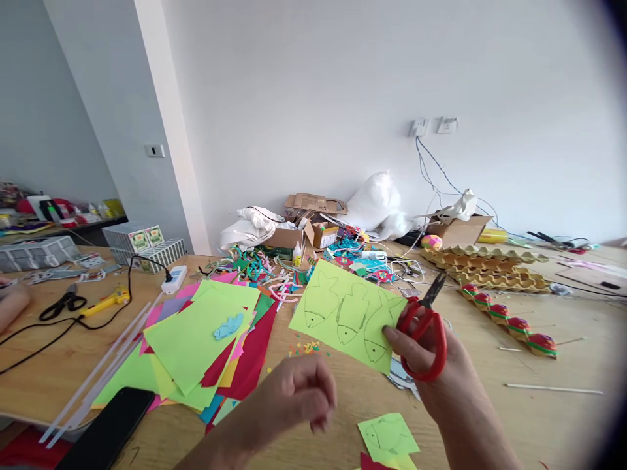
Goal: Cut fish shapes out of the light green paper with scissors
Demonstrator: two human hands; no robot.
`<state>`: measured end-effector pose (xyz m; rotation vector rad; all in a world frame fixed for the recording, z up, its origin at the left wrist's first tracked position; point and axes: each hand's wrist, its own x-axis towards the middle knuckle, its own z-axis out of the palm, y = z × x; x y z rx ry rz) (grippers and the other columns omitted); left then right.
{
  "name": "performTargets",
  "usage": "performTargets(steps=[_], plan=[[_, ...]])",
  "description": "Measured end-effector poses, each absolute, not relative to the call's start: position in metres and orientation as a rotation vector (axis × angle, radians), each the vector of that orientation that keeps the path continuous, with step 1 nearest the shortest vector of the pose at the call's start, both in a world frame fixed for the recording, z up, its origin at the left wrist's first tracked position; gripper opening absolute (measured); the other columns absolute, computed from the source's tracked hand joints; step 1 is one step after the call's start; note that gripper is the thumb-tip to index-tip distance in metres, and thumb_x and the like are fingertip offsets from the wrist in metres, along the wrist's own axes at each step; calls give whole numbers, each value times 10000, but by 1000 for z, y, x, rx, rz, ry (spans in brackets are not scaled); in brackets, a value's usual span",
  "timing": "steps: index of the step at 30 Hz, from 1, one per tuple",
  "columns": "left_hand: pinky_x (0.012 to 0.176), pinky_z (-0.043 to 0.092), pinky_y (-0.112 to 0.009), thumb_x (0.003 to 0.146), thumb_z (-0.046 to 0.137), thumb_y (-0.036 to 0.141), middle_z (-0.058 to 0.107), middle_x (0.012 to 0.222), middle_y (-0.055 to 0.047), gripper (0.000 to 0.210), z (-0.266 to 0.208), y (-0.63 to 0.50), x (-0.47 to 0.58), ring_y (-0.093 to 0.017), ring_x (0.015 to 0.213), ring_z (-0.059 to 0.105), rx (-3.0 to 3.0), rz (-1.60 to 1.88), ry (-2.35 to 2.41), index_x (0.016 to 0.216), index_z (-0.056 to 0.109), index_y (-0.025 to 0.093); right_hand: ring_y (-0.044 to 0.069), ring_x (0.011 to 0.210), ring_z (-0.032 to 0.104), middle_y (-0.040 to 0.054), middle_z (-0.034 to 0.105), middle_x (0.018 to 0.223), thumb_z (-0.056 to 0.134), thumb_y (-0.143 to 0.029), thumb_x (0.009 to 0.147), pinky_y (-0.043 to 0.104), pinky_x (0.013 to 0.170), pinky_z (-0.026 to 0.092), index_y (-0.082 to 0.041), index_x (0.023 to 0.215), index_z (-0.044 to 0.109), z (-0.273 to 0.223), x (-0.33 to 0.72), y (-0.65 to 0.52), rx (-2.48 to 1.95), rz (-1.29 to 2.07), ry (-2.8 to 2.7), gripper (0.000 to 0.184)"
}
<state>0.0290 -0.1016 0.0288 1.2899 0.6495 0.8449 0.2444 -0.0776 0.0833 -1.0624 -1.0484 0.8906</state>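
My right hand (431,365) holds red-handled scissors (425,326) with the blades pointing up, and its fingers also pinch the corner of a yellow-green sheet (347,312) with three fish outlines drawn on it. My left hand (298,391) hovers low over the wooden table (563,418), blurred, fingers loosely curled, holding nothing. A small green cut-out fish piece (388,436) lies on the table just below the hands.
A fanned pile of coloured paper (200,339) with a blue scrap lies left. A black phone (110,427), white sticks, black scissors (63,303), a yellow glue gun (105,301), egg cartons (490,267), boxes and paper scraps crowd the table. Another person's hand (10,307) shows at the far left.
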Motion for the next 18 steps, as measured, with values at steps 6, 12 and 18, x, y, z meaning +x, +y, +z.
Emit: performTargets(steps=[6,12,18], plan=[[499,327,-226,642,566,649,462,567,3,500,66,-75,54,-96,523,403,1360,971,763,595,535,153,173,563,530,-19,573,637,731,-289,596,279,517,424,-223,766,555,85,238,-80,-1083,952,-1107,253],[432,308,-220,623,651,447,444,483,41,313,77,-77,74,-75,422,365,1152,1135,1035,573,501,176,152,526,485,-35,535,621,713,-328,636,250,475,394,-235,788,546,87,234,-78,-1077,939,-1207,244],[415,318,-206,616,626,348,440,508,49,268,86,-67,74,-54,405,364,993,1476,1036,560,420,185,155,514,458,-5,537,555,479,-518,810,257,499,364,-219,654,532,79,234,-103,-1220,888,-1377,341]])
